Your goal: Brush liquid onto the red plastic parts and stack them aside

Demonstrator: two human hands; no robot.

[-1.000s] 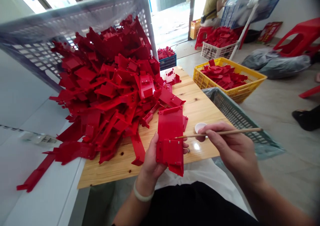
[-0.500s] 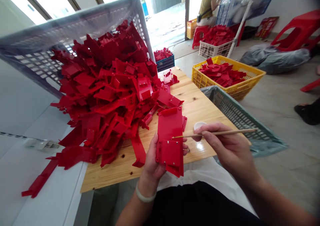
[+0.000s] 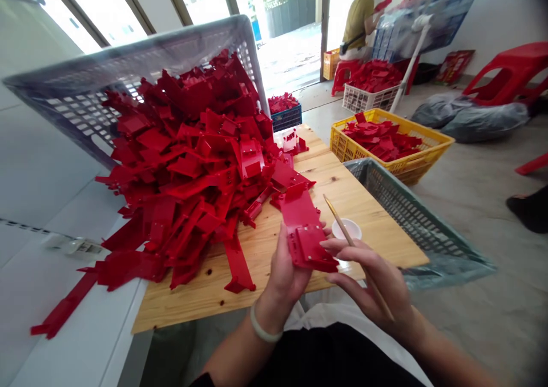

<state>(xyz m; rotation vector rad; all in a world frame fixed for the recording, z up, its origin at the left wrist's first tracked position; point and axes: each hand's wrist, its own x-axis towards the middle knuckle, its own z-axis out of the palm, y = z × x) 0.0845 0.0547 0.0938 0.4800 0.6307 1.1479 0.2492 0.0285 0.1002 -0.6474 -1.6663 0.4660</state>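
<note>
Above the knotty wooden tabletop, the left hand gripped a red plastic panel, long axis pointing forward; the right hand, thin brush held between its fingers, hovered at the near right edge.

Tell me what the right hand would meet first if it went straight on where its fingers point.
Most likely the red part held in the left hand: the fingertips of the right hand are beside its near end, though depth is unclear and they may be touching it.
</note>
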